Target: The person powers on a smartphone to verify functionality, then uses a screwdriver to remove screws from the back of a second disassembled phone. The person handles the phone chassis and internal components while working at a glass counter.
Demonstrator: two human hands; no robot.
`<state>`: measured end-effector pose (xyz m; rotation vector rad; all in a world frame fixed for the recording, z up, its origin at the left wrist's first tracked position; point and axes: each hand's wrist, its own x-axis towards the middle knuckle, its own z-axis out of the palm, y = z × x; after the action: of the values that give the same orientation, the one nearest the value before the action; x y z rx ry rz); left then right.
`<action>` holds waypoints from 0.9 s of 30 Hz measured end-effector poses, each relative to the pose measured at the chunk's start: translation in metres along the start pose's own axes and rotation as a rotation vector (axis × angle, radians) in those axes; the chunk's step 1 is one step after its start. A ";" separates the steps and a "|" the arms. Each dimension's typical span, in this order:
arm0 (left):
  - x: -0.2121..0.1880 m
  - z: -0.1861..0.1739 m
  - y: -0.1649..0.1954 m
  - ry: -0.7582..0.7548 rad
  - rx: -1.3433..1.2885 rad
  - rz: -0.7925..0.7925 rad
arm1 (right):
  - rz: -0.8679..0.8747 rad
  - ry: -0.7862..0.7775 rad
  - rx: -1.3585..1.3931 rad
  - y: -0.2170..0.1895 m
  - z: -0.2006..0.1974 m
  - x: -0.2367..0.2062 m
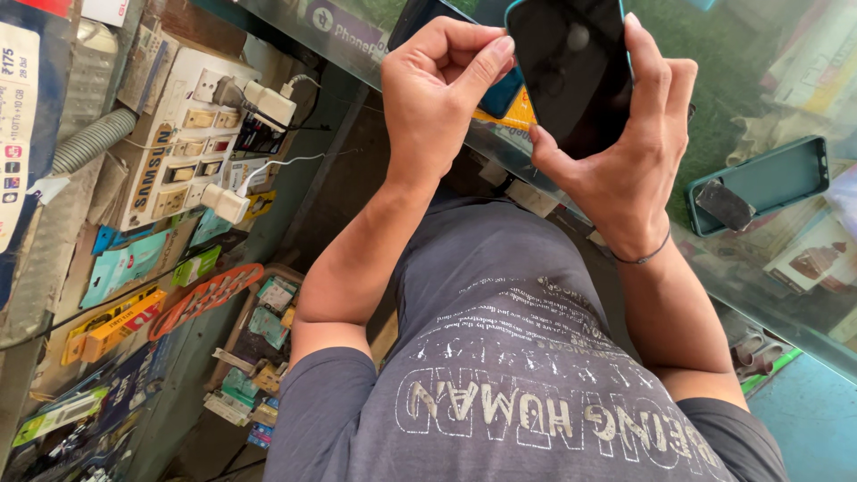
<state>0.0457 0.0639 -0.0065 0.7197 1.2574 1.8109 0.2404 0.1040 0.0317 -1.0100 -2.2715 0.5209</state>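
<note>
Phone (571,71), dark-screened and set in a teal case, sits in the upper middle of the frame, held up over a glass-topped table (714,268). The right hand (616,161), at upper right, has its grip closed around the phone: fingers run along the far edge, and the thumb presses the near lower edge. The left hand (442,89), just left of it, has its grip pinched, thumb against curled fingers, touching the phone's upper left edge. Whether it pinches a film, a corner of the case, or nothing cannot be told.

Judging by this, the work on the phone looks underway at its edge; the screen shows no visible film or sticker, and what remains cannot be read.

A thin band circles the right wrist. Below the hands, a grey printed shirt (518,375) fills the lower middle. On the table at right lies a teal phone case (768,178) with a small dark piece on it, well apart from the hands. At upper left stands a cream switchboard (192,134) with white chargers (268,100) plugged in; packaged accessories (125,268) hang below it.
</note>
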 end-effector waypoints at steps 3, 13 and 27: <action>0.000 0.000 -0.003 0.012 -0.040 -0.044 | 0.007 -0.005 0.000 -0.001 0.001 0.000; -0.002 -0.005 -0.003 -0.098 -0.175 -0.193 | 0.022 -0.071 0.108 0.013 -0.002 0.001; -0.012 -0.031 0.001 -0.393 -0.393 -0.235 | 0.139 -0.141 0.350 0.015 -0.006 -0.008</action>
<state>0.0269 0.0392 -0.0165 0.6340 0.6718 1.5628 0.2569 0.1082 0.0251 -0.9793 -2.1354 1.0371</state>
